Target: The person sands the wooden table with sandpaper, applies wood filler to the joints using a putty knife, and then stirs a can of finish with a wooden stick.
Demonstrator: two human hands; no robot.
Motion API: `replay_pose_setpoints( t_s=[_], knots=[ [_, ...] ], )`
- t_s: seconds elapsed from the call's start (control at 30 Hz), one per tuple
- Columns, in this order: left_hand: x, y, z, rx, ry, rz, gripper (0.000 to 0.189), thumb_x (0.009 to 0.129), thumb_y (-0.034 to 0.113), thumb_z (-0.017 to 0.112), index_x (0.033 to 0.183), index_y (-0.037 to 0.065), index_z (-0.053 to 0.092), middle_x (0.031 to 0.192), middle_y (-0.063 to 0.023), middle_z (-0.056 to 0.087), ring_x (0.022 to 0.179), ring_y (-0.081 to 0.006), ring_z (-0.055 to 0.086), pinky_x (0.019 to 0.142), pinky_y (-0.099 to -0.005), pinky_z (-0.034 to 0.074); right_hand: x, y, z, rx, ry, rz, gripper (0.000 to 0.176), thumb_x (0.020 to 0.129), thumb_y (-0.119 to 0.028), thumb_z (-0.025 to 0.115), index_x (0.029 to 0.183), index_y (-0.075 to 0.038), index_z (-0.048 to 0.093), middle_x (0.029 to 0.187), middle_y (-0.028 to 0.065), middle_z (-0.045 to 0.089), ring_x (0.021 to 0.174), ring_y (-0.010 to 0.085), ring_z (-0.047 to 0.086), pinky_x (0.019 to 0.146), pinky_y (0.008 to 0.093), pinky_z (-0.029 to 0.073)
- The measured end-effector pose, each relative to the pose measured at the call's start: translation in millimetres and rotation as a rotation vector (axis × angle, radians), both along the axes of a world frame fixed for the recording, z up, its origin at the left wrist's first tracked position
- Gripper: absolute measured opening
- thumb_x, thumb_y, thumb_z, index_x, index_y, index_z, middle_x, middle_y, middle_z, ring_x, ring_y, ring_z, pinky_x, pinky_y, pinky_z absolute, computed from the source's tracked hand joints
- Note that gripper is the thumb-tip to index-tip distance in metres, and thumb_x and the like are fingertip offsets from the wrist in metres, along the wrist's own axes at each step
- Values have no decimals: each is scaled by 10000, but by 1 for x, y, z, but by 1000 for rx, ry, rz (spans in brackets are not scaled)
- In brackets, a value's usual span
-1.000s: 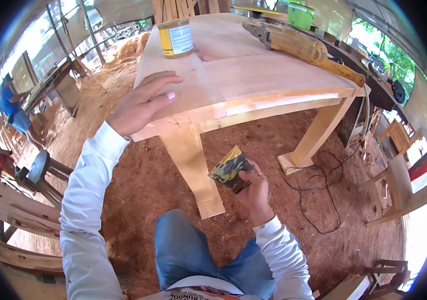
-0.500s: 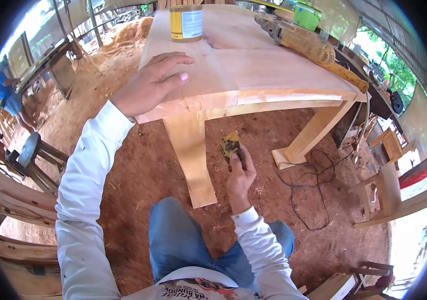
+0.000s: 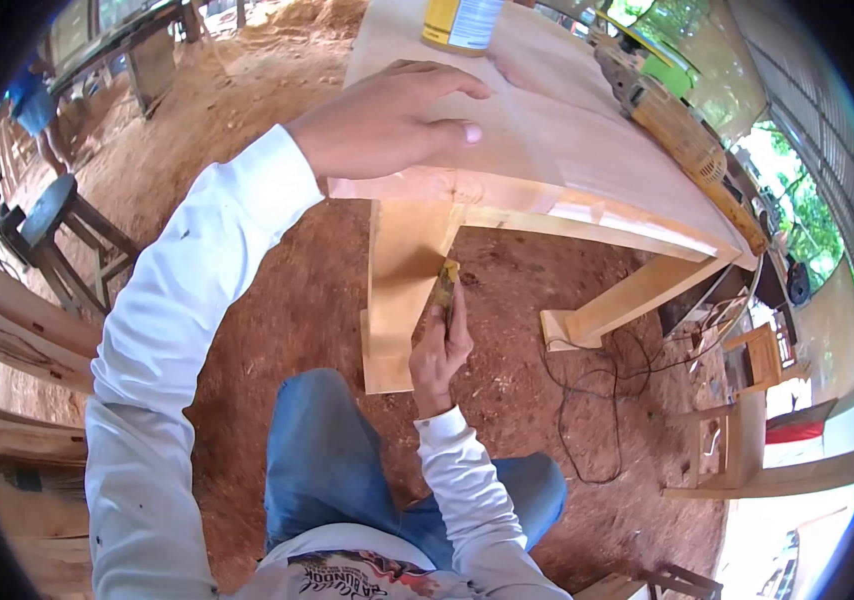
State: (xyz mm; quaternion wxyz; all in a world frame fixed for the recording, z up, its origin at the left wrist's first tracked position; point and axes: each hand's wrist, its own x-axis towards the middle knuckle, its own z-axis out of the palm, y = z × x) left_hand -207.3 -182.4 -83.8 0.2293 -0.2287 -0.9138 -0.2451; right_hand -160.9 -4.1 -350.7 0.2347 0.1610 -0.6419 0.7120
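Note:
My left hand lies open over the near left corner of the wooden table, thumb and fingers apart. Below it, my right hand is closed around a small flat putty scraper with yellow and dark smears, turned nearly edge-on. Its tip is right at the inner edge of the near table leg, which is pale wood and widens at the foot. A yellow can with a white and blue label stands on the tabletop beyond my left hand.
A worn power tool lies along the table's right edge, near a green container. Its cord loops over the dirt floor by the far leg. Stools and chair frames stand on both sides. Another person is at the far left.
My right hand has moved left to the table leg, turning the scraper edge-on. My view has shifted closer, and my left hand stays open over the table corner.

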Motion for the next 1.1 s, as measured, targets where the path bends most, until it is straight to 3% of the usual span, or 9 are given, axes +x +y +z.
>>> replay_pose_setpoints(
  t_s=[0.07,0.13,0.57,0.67,0.77,0.83,0.93,1.0,1.1],
  knots=[
    [-1,1,-1,-8,9,5,499,1026,366,621,1436,88,560,1443,-189,580,1374,-345,521,1155,-419,399,-6,2,-13,100,-66,-18,475,1017,45,509,1491,29,543,1255,122,726,1017,134,669,858,254,519],
    [-5,0,-2,-26,42,11,516,1021,384,628,1437,86,559,1436,-197,582,1370,-350,523,1154,-421,399,-17,0,-23,173,-30,-55,498,995,72,519,1491,26,538,1354,185,680,1041,192,723,837,284,556],
    [-9,1,1,-32,-22,-29,555,1013,410,636,1441,68,553,1443,-222,567,1389,-359,501,1160,-425,390,-52,14,-27,655,397,-182,719,851,136,527,1553,49,403,1453,324,557,1088,461,712,871,456,613],
    [-4,3,3,-18,-51,-19,565,1009,416,640,1445,68,547,1458,-212,556,1394,-348,496,1165,-422,384,-56,21,-42,762,179,-138,778,828,127,528,1581,-7,388,1320,308,650,1005,468,722,848,503,604],
    [-2,2,3,-37,-27,5,570,1010,416,642,1450,68,542,1469,-194,550,1394,-335,496,1169,-418,379,-59,40,-32,954,-9,-105,655,839,78,594,1477,-48,515,1142,276,716,907,444,731,790,478,605],
    [-1,1,2,-73,4,27,564,1014,406,640,1452,66,539,1470,-181,551,1390,-329,498,1172,-417,376,-71,57,-47,612,-50,-215,518,820,58,650,1324,-46,587,1024,227,727,832,386,730,742,438,599],
    [-4,-1,-1,-66,32,19,548,1016,382,646,1448,61,542,1466,-170,554,1390,-311,501,1167,-403,382,-83,77,-71,-148,-469,43,230,839,56,730,1017,-52,632,934,90,701,815,235,693,765,371,590],
    [-4,-1,-2,-29,6,-5,538,1016,366,652,1443,57,545,1459,-171,559,1380,-305,510,1158,-395,391,-81,85,-80,-562,-577,338,216,867,70,725,997,-75,630,925,41,671,843,197,669,804,372,588],
    [-6,-3,-3,0,-2,-20,527,1013,353,662,1433,52,552,1448,-166,571,1365,-293,527,1146,-388,403,-76,71,-73,-662,-691,567,82,985,-122,667,1014,-86,599,934,32,643,855,182,658,808,338,575]
  ],
)
